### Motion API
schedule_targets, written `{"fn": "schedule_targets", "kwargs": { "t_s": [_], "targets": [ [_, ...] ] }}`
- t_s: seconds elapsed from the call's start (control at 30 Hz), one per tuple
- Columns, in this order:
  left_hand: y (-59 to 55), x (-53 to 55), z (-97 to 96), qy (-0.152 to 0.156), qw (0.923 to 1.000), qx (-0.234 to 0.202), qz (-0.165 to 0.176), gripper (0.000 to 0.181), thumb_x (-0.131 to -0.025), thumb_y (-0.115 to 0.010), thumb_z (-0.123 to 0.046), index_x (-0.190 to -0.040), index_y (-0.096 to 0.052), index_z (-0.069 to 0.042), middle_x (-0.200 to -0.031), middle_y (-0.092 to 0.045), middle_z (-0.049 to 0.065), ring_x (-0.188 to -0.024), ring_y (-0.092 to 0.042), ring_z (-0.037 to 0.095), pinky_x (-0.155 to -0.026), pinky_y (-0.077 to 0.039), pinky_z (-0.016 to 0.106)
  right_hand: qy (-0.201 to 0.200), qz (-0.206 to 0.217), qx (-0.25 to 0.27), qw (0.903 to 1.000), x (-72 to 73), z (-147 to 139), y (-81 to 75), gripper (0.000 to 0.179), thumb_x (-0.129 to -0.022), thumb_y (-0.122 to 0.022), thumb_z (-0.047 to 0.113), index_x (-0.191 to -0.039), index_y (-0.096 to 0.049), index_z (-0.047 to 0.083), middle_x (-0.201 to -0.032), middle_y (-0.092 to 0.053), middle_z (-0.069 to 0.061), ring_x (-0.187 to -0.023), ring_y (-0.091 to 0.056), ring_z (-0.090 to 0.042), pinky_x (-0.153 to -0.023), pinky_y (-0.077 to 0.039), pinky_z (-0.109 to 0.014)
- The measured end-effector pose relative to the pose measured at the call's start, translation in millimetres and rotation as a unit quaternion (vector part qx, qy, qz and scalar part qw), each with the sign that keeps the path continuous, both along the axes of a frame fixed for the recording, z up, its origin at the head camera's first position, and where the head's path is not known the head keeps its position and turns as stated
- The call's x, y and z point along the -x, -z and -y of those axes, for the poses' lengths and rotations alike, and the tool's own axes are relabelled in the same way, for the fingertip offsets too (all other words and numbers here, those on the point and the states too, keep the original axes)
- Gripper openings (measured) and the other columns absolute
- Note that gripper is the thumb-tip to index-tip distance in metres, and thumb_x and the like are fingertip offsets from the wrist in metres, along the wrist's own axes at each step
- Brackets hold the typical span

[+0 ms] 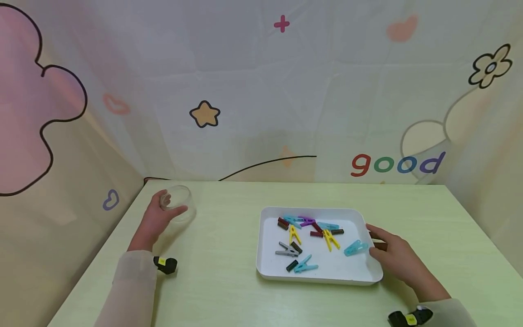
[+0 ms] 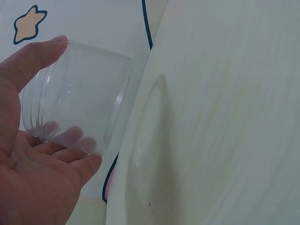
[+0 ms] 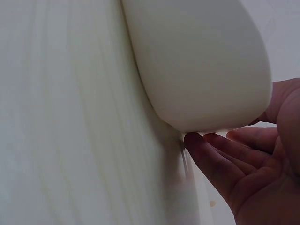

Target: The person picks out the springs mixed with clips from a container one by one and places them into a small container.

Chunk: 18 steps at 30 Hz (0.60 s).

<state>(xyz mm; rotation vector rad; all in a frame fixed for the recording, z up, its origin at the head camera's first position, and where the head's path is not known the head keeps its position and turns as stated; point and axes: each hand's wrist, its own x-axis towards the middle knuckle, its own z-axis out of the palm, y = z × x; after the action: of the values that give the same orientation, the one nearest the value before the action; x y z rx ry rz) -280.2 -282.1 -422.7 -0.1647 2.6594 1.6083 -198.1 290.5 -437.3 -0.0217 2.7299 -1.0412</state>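
Note:
At the table's back left, my left hand [image 1: 157,218] grips a clear plastic jar [image 1: 181,196], thumb on one side and fingers round the other. The left wrist view shows the see-through jar [image 2: 91,93] tilted, its ridged neck toward the palm and nothing inside. My right hand [image 1: 398,256] holds the right edge of a white tray [image 1: 331,274], its fingertips at the outer wall. Lying in the tray are blue clothespins [image 1: 355,248], yellow clothespins [image 1: 330,240], a purple clothespin [image 1: 307,221] and a grey clothespin [image 1: 288,250]. Dark coiled springs [image 1: 292,265] lie scattered among them.
The pale green table [image 1: 220,272] ends at a printed curtain [image 1: 245,91] behind and at the sides. The tray stands right of the table's middle, well apart from the jar. Black wrist cameras [image 1: 165,265] are strapped over both sleeves.

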Motion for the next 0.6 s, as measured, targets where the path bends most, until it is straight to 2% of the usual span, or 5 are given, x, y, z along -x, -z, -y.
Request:
{"fn": "schedule_targets", "kwargs": {
  "t_s": [0.23, 0.43, 0.6],
  "targets": [
    [0.3, -1.1, -5.3, 0.019, 0.9998, 0.001, 0.007, 0.107, -0.073, -0.069, -0.051, -0.146, 0.002, -0.016, -0.153, -0.014, 0.010, -0.139, -0.019, 0.032, -0.107, -0.027, 0.052, -0.001, 0.000, 0.002, 1.0000, -0.5, 0.0, 0.1, 0.062, -0.089, -0.052, 0.020, -0.144, -0.024, 0.011, -0.139, -0.038, -0.023, -0.117, -0.049, -0.041, -0.085, -0.051, -0.044],
    [-1.0, -3.2, -9.8, 0.022, 0.9995, 0.023, 0.008, 0.108, -0.071, -0.069, -0.055, -0.146, 0.000, -0.020, -0.151, -0.019, 0.009, -0.137, -0.025, 0.032, -0.107, -0.027, 0.052, -0.002, -0.003, 0.004, 1.0000, -0.6, -0.4, -0.1, 0.062, -0.089, -0.052, 0.020, -0.144, -0.024, 0.011, -0.139, -0.039, -0.022, -0.117, -0.049, -0.041, -0.086, -0.051, -0.044],
    [-2.9, -4.3, -14.7, 0.037, 0.9993, 0.005, 0.005, 0.105, -0.073, -0.070, -0.049, -0.146, 0.001, -0.019, -0.153, -0.016, 0.008, -0.139, -0.020, 0.030, -0.108, -0.025, 0.053, -0.003, -0.006, 0.002, 1.0000, -0.8, 0.0, -0.6, 0.062, -0.089, -0.052, 0.019, -0.144, -0.024, 0.011, -0.139, -0.039, -0.022, -0.116, -0.049, -0.041, -0.086, -0.051, -0.044]
  ]
}}
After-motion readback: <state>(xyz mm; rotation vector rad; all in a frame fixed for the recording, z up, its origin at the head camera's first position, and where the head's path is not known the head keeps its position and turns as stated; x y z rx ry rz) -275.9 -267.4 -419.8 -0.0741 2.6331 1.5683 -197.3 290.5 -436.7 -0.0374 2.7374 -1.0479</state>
